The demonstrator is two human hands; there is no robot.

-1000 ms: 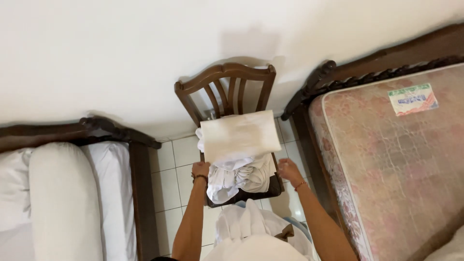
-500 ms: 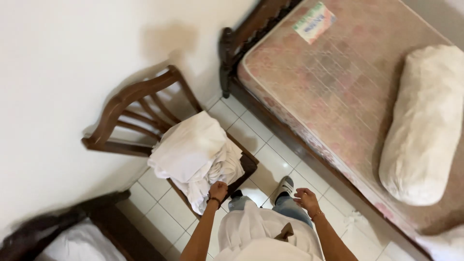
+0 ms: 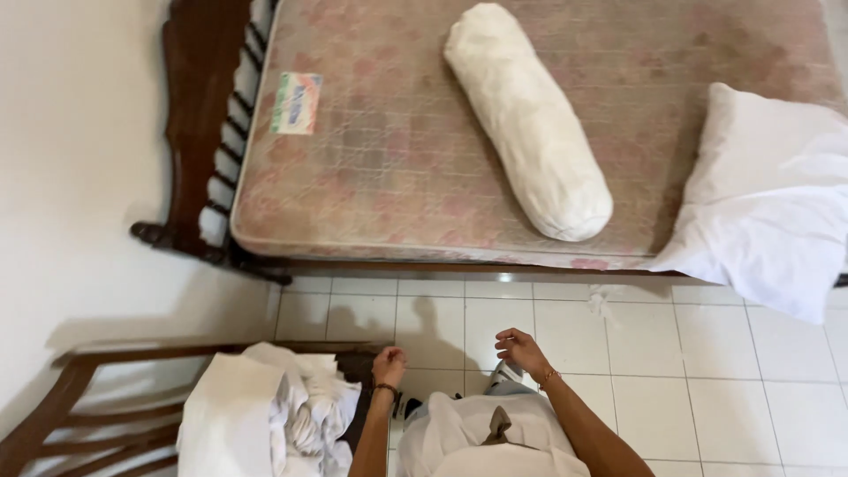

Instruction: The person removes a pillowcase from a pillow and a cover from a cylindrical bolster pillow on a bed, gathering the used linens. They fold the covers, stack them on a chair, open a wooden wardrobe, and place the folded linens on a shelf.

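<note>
A pile of white folded linens (image 3: 256, 415) lies on a brown wooden chair (image 3: 79, 402) at the bottom left. My left hand (image 3: 389, 364) is curled into a fist just right of the pile, by the chair seat's edge, with nothing visible in it. Over the tiled floor hovers my right hand (image 3: 521, 349), fingers loosely apart and empty. Ahead stands a bare pinkish mattress (image 3: 389, 150) on a dark wooden bed frame (image 3: 190, 132). A white bolster (image 3: 526, 115) lies on the mattress, and a white pillow (image 3: 768, 203) hangs over its near right edge.
White floor tiles (image 3: 707, 371) stretch between the chair and the bed. A white wall (image 3: 71, 177) runs along the left. The bed's headboard sits close to that wall, with the chair back just below it.
The view has swung right from the chair to the bed. Both hands have come off the white linens; the right hand now hangs over the floor.
</note>
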